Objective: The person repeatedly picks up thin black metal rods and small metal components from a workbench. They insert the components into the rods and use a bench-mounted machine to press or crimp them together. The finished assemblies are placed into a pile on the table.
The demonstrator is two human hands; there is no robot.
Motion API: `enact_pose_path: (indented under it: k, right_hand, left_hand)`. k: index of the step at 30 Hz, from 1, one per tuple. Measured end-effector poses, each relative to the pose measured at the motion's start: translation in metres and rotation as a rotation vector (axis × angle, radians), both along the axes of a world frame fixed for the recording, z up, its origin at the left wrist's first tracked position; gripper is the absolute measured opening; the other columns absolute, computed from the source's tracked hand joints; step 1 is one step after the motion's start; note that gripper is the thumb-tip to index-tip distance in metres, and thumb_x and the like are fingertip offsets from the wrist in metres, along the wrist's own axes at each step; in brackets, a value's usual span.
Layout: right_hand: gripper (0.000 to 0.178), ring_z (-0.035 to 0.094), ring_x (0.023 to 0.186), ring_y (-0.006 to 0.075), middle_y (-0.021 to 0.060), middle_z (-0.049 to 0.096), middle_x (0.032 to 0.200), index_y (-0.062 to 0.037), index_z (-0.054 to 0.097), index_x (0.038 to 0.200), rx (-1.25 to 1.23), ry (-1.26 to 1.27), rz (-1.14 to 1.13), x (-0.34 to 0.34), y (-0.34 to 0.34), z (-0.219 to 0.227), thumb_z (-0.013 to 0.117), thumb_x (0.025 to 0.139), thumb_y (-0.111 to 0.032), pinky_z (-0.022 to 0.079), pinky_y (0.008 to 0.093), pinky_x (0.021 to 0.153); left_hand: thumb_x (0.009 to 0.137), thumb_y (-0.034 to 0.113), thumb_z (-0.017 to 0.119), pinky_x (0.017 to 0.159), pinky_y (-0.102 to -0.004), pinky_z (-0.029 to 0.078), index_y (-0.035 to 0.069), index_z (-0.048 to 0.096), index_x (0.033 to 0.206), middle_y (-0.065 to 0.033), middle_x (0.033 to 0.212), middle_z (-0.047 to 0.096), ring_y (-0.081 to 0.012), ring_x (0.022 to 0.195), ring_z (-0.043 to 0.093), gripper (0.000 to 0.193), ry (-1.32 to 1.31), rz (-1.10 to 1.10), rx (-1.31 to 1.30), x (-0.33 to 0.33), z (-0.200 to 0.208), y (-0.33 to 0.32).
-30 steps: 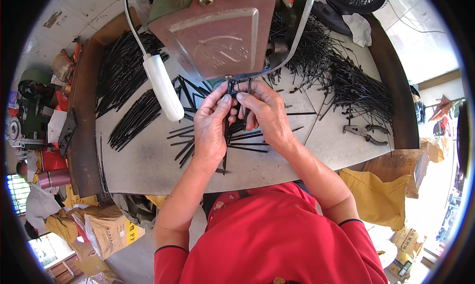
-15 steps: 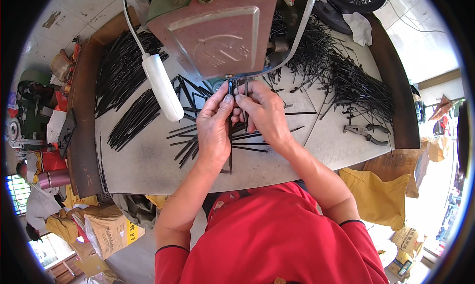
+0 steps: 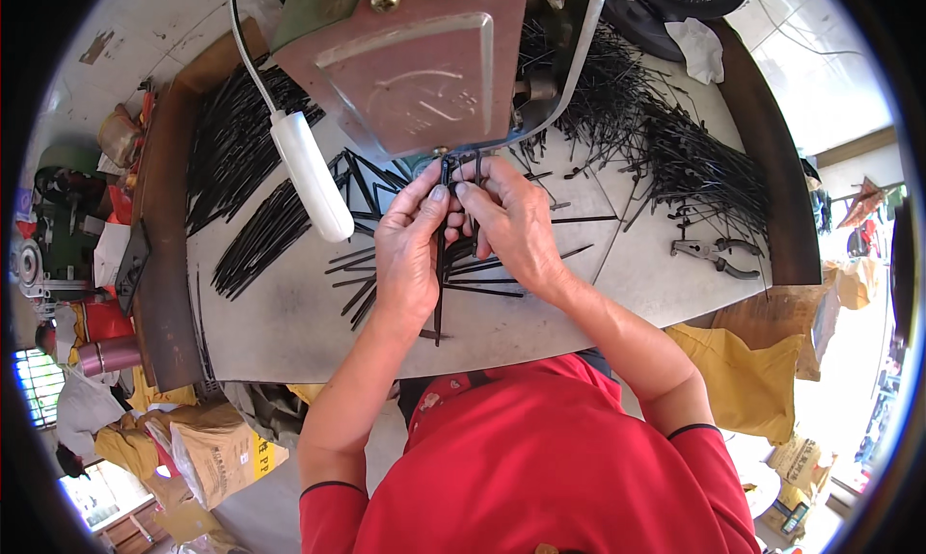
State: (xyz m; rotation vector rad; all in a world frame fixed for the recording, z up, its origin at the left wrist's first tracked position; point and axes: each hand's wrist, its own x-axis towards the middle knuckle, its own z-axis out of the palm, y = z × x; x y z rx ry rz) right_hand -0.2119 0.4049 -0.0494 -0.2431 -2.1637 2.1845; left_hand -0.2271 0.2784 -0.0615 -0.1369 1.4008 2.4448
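Under the machine head [image 3: 410,81], both hands meet close together. My left hand [image 3: 410,250] pinches a long, thin black strip [image 3: 440,303], whose upper end sits right below the machine and whose lower end points toward me. My right hand [image 3: 511,226] is closed beside it, thumb and fingertips near the strip's upper part. A slim dark piece [image 3: 478,171] runs between the right fingers; its kind is unclear. More black strips [image 3: 362,289] lie fanned out on the worktable [image 3: 289,337] beneath the hands. The fingertips partly hide the contact with the machine.
Piles of black strips [image 3: 256,245] lie at left, and a tangled heap of thin black pieces [image 3: 699,159] at right. Pliers [image 3: 716,257] rest near the right edge. A white lamp [image 3: 313,178] hangs left of the machine. A black fan [image 3: 680,9] stands at the back right.
The whole view has shifted slightly. Both hands stay at the machine with nearly the same grip, and the black strip's lower end hangs a little more upright.
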Motion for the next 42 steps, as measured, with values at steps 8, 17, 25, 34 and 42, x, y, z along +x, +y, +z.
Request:
enact_pose_path:
  k: [8, 17, 25, 34, 42]
  right_hand:
    - [0.014, 0.058, 0.052, 0.0097, 0.0071, 0.062, 0.066, 0.003, 0.056, 0.097, 0.015, -0.026, -0.005, -0.001, 0.0, 0.003, 0.054, 0.089, -0.009, 0.047, 0.0242, 0.041]
    - [0.014, 0.06, 0.05, 0.0134, 0.0091, 0.062, 0.063, 0.0025, 0.055, 0.094, 0.189, 0.015, 0.022, -0.006, 0.001, 0.005, 0.054, 0.088, -0.01, 0.047, 0.0285, 0.043]
    - [0.018, 0.048, 0.039, 0.0122, 0.0083, 0.057, 0.058, 0.0009, 0.056, 0.084, -0.063, -0.2, 0.202, -0.021, 0.025, 0.006, 0.056, 0.085, -0.018, 0.035, 0.0258, 0.036]
    - [0.024, 0.051, 0.044, 0.01, 0.0048, 0.057, 0.067, -0.0008, 0.057, 0.1, -0.237, -0.219, 0.138, -0.006, 0.015, 0.005, 0.056, 0.088, -0.022, 0.038, 0.0219, 0.042]
    - [0.028, 0.058, 0.052, 0.0112, 0.006, 0.059, 0.073, 0.0019, 0.055, 0.108, -0.248, -0.236, 0.194, -0.006, 0.016, 0.013, 0.056, 0.09, -0.02, 0.044, 0.0222, 0.048]
  left_hand:
    - [0.093, 0.009, 0.057, 0.067, -0.0209, 0.046, -0.001, 0.048, 0.131, -0.0029, 0.091, 0.061, -0.0075, 0.074, 0.054, 0.04, -0.029, 0.055, 0.019, 0.004, -0.001, 0.007]
    - [0.092, 0.01, 0.059, 0.063, -0.0205, 0.047, 0.001, 0.051, 0.129, -0.0031, 0.085, 0.062, -0.0084, 0.067, 0.056, 0.039, -0.017, 0.102, -0.051, 0.004, 0.003, 0.01]
    - [0.088, 0.013, 0.064, 0.052, -0.0192, 0.045, 0.007, 0.053, 0.117, -0.0047, 0.078, 0.061, -0.0094, 0.062, 0.057, 0.031, -0.142, -0.208, -0.165, -0.026, 0.01, -0.025]
    - [0.088, 0.014, 0.065, 0.051, -0.0214, 0.049, 0.004, 0.048, 0.121, -0.0053, 0.074, 0.061, -0.0108, 0.059, 0.06, 0.038, -0.055, -0.168, -0.269, -0.006, 0.019, -0.02]
    - [0.089, 0.012, 0.062, 0.062, -0.0245, 0.053, 0.0, 0.047, 0.119, -0.0071, 0.084, 0.062, -0.0133, 0.071, 0.063, 0.035, -0.053, -0.164, -0.237, 0.0, 0.013, -0.022]
